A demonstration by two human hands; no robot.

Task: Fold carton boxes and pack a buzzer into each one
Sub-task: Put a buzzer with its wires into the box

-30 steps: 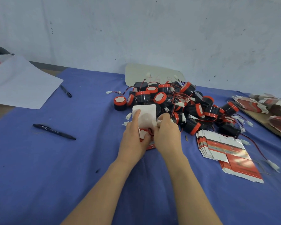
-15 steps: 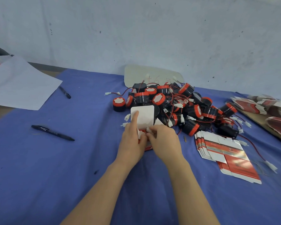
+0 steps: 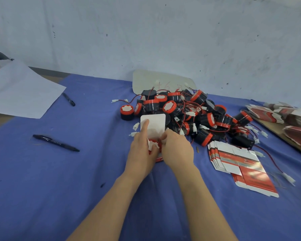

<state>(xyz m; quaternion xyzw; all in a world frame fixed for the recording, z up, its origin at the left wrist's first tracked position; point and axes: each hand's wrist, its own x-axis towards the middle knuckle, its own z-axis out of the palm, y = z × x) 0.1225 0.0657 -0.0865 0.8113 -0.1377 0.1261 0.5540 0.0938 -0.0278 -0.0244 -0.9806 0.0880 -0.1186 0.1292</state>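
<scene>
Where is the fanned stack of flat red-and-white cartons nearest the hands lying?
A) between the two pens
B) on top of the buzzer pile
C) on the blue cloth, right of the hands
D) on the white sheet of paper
C: the stack of flat cartons lies on the blue cloth, to the right of the left hand and right hand holding the carton box, just in front of the buzzer pile.
</scene>
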